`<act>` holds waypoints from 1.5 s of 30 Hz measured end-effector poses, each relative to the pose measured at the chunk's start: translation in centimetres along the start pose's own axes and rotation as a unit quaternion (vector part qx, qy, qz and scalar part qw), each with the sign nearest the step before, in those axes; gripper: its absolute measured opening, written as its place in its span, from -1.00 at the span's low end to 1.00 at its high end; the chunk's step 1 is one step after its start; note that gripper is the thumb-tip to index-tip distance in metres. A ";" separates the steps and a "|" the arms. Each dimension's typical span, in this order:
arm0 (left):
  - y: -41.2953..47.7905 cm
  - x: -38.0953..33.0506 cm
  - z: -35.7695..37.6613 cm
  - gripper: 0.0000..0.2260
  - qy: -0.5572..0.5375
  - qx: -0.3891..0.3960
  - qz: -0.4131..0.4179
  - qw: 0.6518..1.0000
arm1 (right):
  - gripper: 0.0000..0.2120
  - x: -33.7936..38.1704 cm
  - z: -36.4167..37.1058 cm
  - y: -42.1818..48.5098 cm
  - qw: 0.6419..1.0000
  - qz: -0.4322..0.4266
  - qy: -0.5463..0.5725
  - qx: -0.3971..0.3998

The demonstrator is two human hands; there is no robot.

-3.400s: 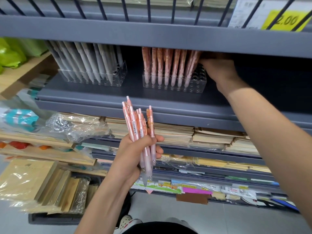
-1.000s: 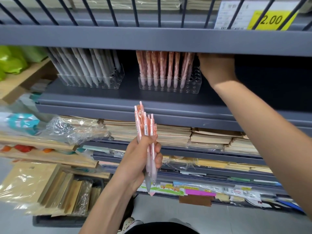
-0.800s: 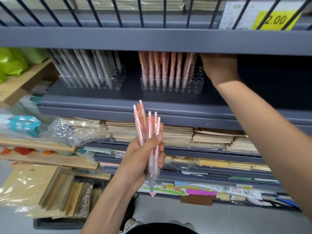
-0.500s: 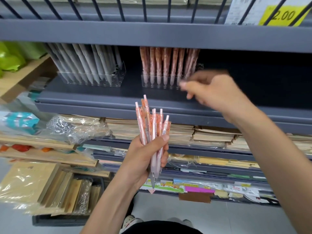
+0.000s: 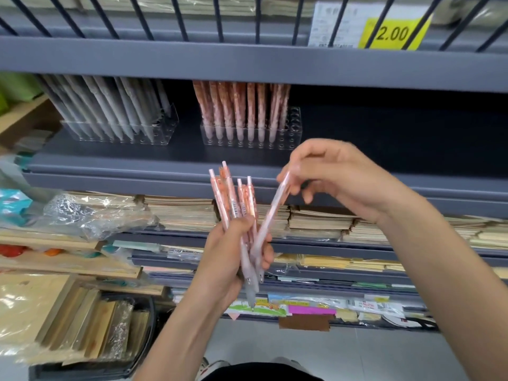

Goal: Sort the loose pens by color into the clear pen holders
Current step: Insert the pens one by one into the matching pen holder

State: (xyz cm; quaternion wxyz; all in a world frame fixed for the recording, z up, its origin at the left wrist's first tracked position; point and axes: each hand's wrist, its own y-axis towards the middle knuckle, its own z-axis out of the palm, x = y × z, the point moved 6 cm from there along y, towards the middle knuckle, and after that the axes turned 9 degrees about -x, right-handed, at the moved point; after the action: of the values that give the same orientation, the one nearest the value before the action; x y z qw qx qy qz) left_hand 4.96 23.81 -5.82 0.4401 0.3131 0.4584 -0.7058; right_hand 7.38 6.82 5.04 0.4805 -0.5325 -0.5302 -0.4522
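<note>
My left hand (image 5: 231, 259) grips a bundle of pink-orange pens (image 5: 236, 204), their clicker ends up, in front of the shelves. My right hand (image 5: 338, 174) pinches the top of one pink pen (image 5: 270, 213) that leans out of the bundle to the right. On the grey shelf behind stands a clear pen holder (image 5: 286, 138) with several pink-orange pens upright in it and open holes at its right end. To its left a second clear pen holder (image 5: 165, 130) carries several grey pens leaning left.
The upper shelf's front edge (image 5: 247, 67) overhangs the holders, with a yellow price tag (image 5: 393, 33) above. Stacked notebooks (image 5: 316, 218) fill the shelf below. Plastic-wrapped goods (image 5: 90, 213) and wooden boards (image 5: 68, 323) lie at the left. Grey floor (image 5: 357, 353) shows below.
My right hand has come down from the right end of the pink holder to the bundle and taken hold of one pen. My left hand fanned the pens out.
</note>
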 end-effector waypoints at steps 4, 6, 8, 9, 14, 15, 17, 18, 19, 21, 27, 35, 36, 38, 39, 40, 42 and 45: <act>-0.3 -0.1 0.2 -0.93 -0.027 -0.008 0.007 1.000 | -0.93 1.6 -4.8 0.7 0.964 -0.105 0.152 -0.193; -0.5 0.0 0.3 -0.88 -0.023 -0.007 0.019 1.000 | -0.89 2.4 -7.1 0.7 0.927 -0.169 0.157 -0.295; -0.7 -0.1 0.5 -0.74 -0.016 0.006 0.033 0.999 | -0.86 3.0 -8.3 0.8 0.899 -0.206 0.139 -0.361; -0.8 -0.3 0.7 -0.71 -0.012 0.014 0.039 0.999 | -0.84 3.3 -8.5 0.8 0.891 -0.220 0.123 -0.379; -1.5 -0.9 0.6 -0.77 0.001 0.028 0.051 0.998 | -0.79 3.7 -7.8 3.0 0.890 -0.187 0.204 -0.362; -1.6 -1.0 0.4 -0.76 -0.003 0.026 0.051 0.998 | -0.82 3.8 -7.7 3.2 0.888 -0.173 0.191 -0.380; -1.6 -1.2 -0.2 -0.79 -0.013 0.018 0.049 0.999 | -0.90 4.2 -7.2 3.5 0.894 -0.176 0.012 -0.413; -1.6 -1.2 -0.4 -0.83 -0.016 0.016 0.050 0.998 | -0.88 4.1 -6.8 4.3 0.894 -0.160 -0.134 -0.396; -1.7 -1.3 -0.7 -0.87 -0.019 0.013 0.050 0.999 | -0.85 4.2 -6.0 4.9 0.884 -0.137 -0.239 -0.378; -1.7 -1.3 -1.3 -0.94 -0.018 0.009 0.049 0.999 | -0.83 4.5 -4.7 5.8 0.889 -0.123 -0.269 -0.349; -1.8 -1.7 -3.2 -0.79 -0.021 0.007 0.053 0.998 | -0.63 4.5 -3.5 8.7 0.890 -0.116 -0.269 -0.351; -2.0 -2.5 -4.1 -0.86 0.001 0.021 0.059 0.998 | -0.74 4.9 -3.1 9.4 0.877 -0.137 -0.292 -0.355; -2.1 -2.7 -4.1 -0.86 0.003 0.021 0.059 0.998 | -0.79 4.8 -3.2 9.5 0.883 -0.135 -0.276 -0.354; -2.1 -2.6 -4.2 -0.87 0.004 0.024 0.059 0.998 | -0.92 4.9 -3.2 9.0 0.888 -0.133 -0.246 -0.366; -2.1 -2.7 -4.2 -0.87 0.006 0.024 0.060 0.998 | -0.93 4.9 -3.3 8.5 0.888 -0.142 -0.214 -0.382; -2.1 -2.7 -4.2 -0.88 0.004 0.023 0.058 0.998 | -0.92 4.9 -3.4 7.8 0.884 -0.158 -0.177 -0.404; -2.1 -2.7 -4.2 -0.87 0.000 0.028 0.054 0.998 | -0.93 4.9 -3.0 5.7 0.853 -0.195 -0.191 -0.445; -2.0 -2.4 -3.7 -0.85 0.001 0.034 0.052 0.998 | -0.75 2.8 -0.6 4.0 0.909 -0.172 -0.197 -0.324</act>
State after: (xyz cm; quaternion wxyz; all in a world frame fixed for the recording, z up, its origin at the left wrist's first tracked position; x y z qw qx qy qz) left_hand 4.27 28.41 -4.49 0.4647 0.3526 0.4176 -0.6967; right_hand 11.47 6.70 7.79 0.0823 -0.6379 -0.5218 -0.5605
